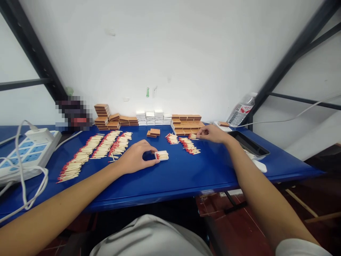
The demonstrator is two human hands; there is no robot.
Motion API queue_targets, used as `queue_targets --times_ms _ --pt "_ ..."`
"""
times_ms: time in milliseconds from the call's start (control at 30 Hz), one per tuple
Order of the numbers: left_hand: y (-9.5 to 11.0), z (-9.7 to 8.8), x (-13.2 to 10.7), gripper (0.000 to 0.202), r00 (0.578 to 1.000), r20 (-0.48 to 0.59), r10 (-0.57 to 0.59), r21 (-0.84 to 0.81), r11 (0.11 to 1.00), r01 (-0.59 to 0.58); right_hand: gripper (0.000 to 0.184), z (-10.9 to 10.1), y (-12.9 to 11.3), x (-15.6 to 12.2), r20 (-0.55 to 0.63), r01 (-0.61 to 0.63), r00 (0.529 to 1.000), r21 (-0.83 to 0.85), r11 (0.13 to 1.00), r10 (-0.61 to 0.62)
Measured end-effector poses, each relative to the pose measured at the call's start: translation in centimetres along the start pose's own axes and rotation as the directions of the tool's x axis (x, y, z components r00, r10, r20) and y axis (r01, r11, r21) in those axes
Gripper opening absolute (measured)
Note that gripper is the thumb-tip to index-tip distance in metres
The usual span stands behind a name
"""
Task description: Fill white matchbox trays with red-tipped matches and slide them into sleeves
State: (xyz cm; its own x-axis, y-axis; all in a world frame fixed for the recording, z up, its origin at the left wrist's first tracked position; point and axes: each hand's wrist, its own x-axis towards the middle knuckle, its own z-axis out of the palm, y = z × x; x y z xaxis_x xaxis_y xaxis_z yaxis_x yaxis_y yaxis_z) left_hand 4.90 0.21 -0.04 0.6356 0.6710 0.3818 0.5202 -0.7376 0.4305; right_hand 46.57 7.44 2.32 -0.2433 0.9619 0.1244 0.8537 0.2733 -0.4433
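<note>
My left hand (138, 156) grips a small white matchbox tray (163, 159) between thumb and fingers; red-tipped matches lie inside it. Farther right, my right hand (211, 133) is closed in a pinch at the ends of a few matches (193, 136), in front of the stacked brown matchboxes (186, 124). Two small piles of loose matches (189, 145) lie just left of that hand. Long rows of matches (82, 156) spread beyond my left forearm. A couple of brown matchboxes (153, 132) rest between the hands, toward the back.
White matchbox trays (154, 117) and more brown matchboxes (102, 117) are stacked along the wall. At left stands a power strip (23, 151) with white cables. A plastic bottle (243, 109) leans at right, near a black tray (250, 144). Metal posts flank the blue table (181, 181).
</note>
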Motion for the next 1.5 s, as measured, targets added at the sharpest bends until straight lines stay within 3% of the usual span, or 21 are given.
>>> queue_targets --times_ms 167,567,800,1167,1500 --pt "0.1 -0.1 0.0 0.032 1.0 0.003 0.001 -0.006 1.0 -0.001 0.049 0.8 -0.4 -0.4 0.074 -0.007 0.997 0.002 1.0 0.007" --pt "0.1 -0.1 0.0 0.032 1.0 0.007 0.003 -0.003 1.0 -0.003 0.054 0.0 -0.2 -1.1 0.16 -0.068 0.985 0.028 0.997 0.062" --pt "0.1 -0.1 0.0 0.031 1.0 -0.001 0.022 0.004 1.0 -0.022 0.049 -0.2 -0.6 -1.2 0.062 -0.02 0.998 0.032 0.999 0.018" --pt "0.2 -0.2 0.1 0.032 1.0 0.008 0.011 0.0 1.0 -0.011 0.034 -0.2 -1.0 -1.4 0.088 -0.057 0.995 0.016 0.998 0.055" --pt "0.2 -0.2 0.0 0.032 1.0 -0.001 0.015 0.009 1.0 -0.015 0.044 0.5 -0.1 -1.0 0.145 -0.076 0.987 0.012 0.997 0.073"
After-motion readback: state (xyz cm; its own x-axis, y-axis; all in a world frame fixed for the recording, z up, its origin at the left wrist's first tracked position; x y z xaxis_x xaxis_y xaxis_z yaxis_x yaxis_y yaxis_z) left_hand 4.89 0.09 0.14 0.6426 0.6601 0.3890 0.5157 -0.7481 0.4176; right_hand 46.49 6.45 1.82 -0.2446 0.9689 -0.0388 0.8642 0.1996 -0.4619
